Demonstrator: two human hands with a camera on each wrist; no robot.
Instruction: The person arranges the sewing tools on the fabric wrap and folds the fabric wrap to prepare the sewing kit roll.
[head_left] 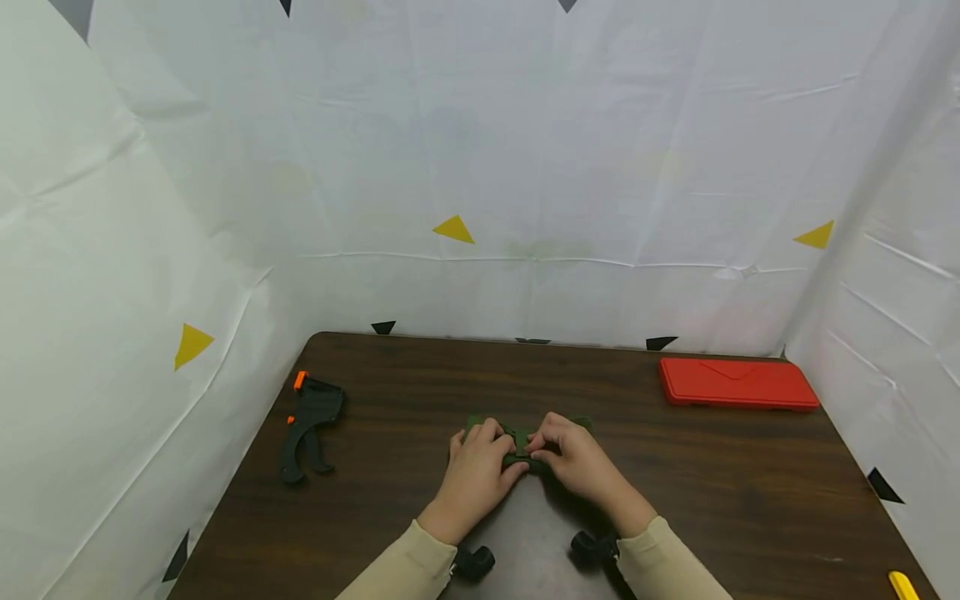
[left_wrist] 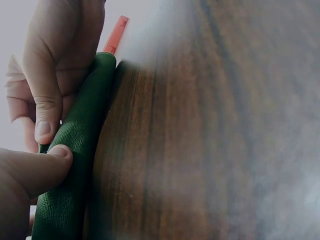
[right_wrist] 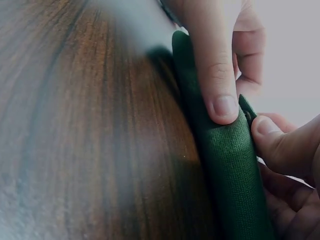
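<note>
Green woven cloth (head_left: 525, 440), soft and light I judge, is pinched at its fold by my left hand (head_left: 476, 471) and right hand (head_left: 577, 462), red case (head_left: 738, 383) at two o'clock.

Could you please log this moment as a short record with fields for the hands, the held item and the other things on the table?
left hand: pinches green fabric piece
right hand: pinches the same piece
surface: dark wooden table
left side: black clamp, orange tips
far right: red case, lying flat
near right edge: yellow object, partly cut off
</note>
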